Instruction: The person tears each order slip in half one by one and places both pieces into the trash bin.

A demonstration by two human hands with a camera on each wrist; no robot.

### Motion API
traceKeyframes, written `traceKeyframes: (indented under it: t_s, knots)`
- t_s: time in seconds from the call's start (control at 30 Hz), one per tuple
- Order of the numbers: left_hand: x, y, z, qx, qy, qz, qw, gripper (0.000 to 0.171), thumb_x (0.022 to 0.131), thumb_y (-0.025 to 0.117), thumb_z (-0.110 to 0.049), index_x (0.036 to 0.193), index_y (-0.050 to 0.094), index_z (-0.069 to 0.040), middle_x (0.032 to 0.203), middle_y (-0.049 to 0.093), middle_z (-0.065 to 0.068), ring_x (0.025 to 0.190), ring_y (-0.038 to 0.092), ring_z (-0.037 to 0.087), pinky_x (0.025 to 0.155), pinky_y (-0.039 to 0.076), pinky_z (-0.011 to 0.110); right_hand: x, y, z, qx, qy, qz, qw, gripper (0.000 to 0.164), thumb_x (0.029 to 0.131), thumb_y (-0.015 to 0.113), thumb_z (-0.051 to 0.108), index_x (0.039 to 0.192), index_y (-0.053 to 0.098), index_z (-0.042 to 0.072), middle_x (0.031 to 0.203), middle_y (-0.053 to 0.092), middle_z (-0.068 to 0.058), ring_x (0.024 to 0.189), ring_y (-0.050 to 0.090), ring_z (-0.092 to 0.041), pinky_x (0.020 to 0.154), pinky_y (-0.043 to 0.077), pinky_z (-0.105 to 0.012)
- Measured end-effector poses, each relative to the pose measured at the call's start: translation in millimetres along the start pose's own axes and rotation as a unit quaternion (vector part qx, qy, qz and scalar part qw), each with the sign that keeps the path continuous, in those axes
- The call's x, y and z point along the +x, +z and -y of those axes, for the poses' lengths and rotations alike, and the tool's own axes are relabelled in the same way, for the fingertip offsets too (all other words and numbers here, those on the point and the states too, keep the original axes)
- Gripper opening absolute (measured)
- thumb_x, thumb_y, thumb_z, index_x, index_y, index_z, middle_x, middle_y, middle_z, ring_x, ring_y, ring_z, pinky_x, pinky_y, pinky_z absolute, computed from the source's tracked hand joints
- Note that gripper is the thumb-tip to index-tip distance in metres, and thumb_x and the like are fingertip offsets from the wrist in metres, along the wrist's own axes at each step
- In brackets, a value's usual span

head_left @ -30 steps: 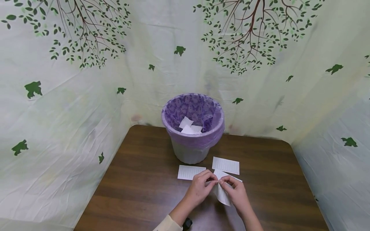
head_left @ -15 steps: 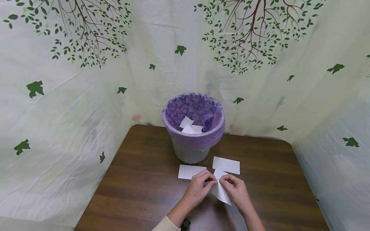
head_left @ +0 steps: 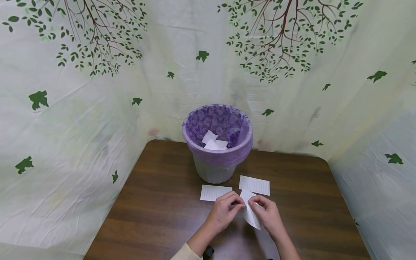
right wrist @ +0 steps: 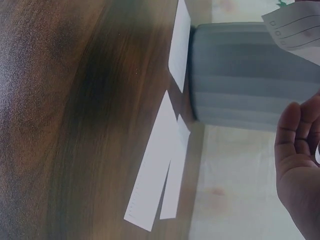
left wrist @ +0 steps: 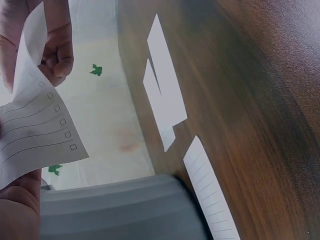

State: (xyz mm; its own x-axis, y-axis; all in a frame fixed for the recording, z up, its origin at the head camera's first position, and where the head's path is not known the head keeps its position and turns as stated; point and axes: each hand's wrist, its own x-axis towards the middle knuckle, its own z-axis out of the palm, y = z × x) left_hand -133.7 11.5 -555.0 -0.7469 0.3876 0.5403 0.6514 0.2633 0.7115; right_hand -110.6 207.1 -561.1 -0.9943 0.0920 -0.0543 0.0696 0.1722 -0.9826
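Note:
Above the table both hands pinch a lined paper (head_left: 252, 219) with small printed checkboxes. My left hand (head_left: 222, 212) is on its left, thumb and fingertips together at the upper edge. On the other side my right hand (head_left: 269, 215) grips it the same way. The held paper (left wrist: 42, 130) looks curled and bent in the left wrist view; whether it is torn, I cannot tell. Below the hands, one lined sheet (head_left: 214, 193) lies left, and two overlapping sheets lie right, the farther sheet (head_left: 255, 185) fully visible and the nearer partly covered by the hands.
Behind the sheets stands a grey bin (head_left: 214, 173) with a purple patterned liner (head_left: 214, 154) folded over its rim. Several white paper pieces (head_left: 213, 145) lie inside. A leaf-printed curtain (head_left: 182, 83) surrounds the brown wooden table (head_left: 156, 202).
My right hand has shifted slightly right, and its fingertips have parted a little from the left ones. The held paper hangs narrower between them. The bin and the table sheets stay put.

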Motion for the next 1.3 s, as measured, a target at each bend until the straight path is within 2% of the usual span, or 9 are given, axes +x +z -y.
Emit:
traceKeyframes:
  t_s: [0.3, 0.63, 0.87, 1.03, 1.13, 1.3]
  knots:
    - [1.0, -1.7, -6.0, -0.002, 0.002, 0.004, 1.0000, 0.008, 0.094, 0.079, -0.007, 0.096, 0.074, -0.012, 0.092, 0.072, -0.003, 0.086, 0.066, 0.005, 0.079, 0.056, 0.015, 1.3, -2.6, -3.7, 0.001, -0.005, -0.002, 1.000, 0.012, 0.095, 0.076, 0.009, 0.098, 0.074, -0.002, 0.087, 0.073, -0.002, 0.074, 0.061, -0.005, 0.066, 0.049, -0.022]
    - [0.5, -4.0, -11.6, -0.004, 0.018, 0.000, 0.9998, 0.011, 0.092, 0.079, -0.003, 0.096, 0.073, -0.012, 0.094, 0.073, -0.002, 0.085, 0.065, 0.006, 0.079, 0.053, 0.011, 3.8, -3.0, -7.5, -0.004, 0.015, -0.009, 1.000, 0.011, 0.095, 0.076, 0.008, 0.098, 0.074, -0.002, 0.086, 0.070, 0.002, 0.073, 0.057, -0.007, 0.063, 0.044, -0.022]
    - [1.7, -6.2, -15.5, 0.010, 0.065, -0.012, 0.9977, 0.011, 0.092, 0.079, -0.005, 0.096, 0.072, -0.012, 0.092, 0.072, -0.002, 0.084, 0.067, 0.005, 0.078, 0.054, 0.011, 3.8, -1.9, -8.1, -0.012, 0.012, -0.019, 1.000, 0.009, 0.095, 0.076, 0.008, 0.096, 0.074, -0.001, 0.084, 0.069, 0.003, 0.072, 0.055, -0.007, 0.061, 0.041, -0.022]
    - [3.3, -9.3, -20.9, 0.006, 0.089, -0.023, 0.9957, 0.012, 0.092, 0.079, -0.003, 0.097, 0.072, -0.012, 0.092, 0.072, -0.002, 0.084, 0.068, 0.006, 0.081, 0.054, 0.010, 5.3, -2.4, -13.1, -0.024, 0.003, -0.026, 0.999, 0.006, 0.096, 0.075, 0.007, 0.092, 0.075, 0.003, 0.089, 0.073, -0.004, 0.075, 0.060, -0.006, 0.065, 0.046, -0.022]
    - [5.1, -11.8, -25.4, -0.002, 0.097, -0.029, 0.9948, 0.013, 0.092, 0.079, -0.002, 0.098, 0.072, -0.012, 0.093, 0.072, -0.002, 0.085, 0.069, 0.007, 0.082, 0.055, 0.011, 6.0, -3.7, -15.8, -0.026, 0.009, -0.028, 0.999, 0.006, 0.096, 0.074, 0.008, 0.091, 0.075, 0.004, 0.092, 0.074, -0.007, 0.076, 0.061, -0.005, 0.067, 0.047, -0.021]
    - [7.0, -14.7, -30.5, -0.009, 0.100, -0.035, 0.9943, 0.015, 0.092, 0.079, -0.001, 0.099, 0.073, -0.012, 0.094, 0.073, -0.001, 0.085, 0.070, 0.008, 0.081, 0.055, 0.011, 6.7, -5.6, -17.3, -0.023, 0.016, -0.029, 0.999, 0.009, 0.096, 0.075, 0.008, 0.093, 0.075, 0.000, 0.090, 0.074, -0.003, 0.073, 0.060, -0.005, 0.066, 0.046, -0.021]
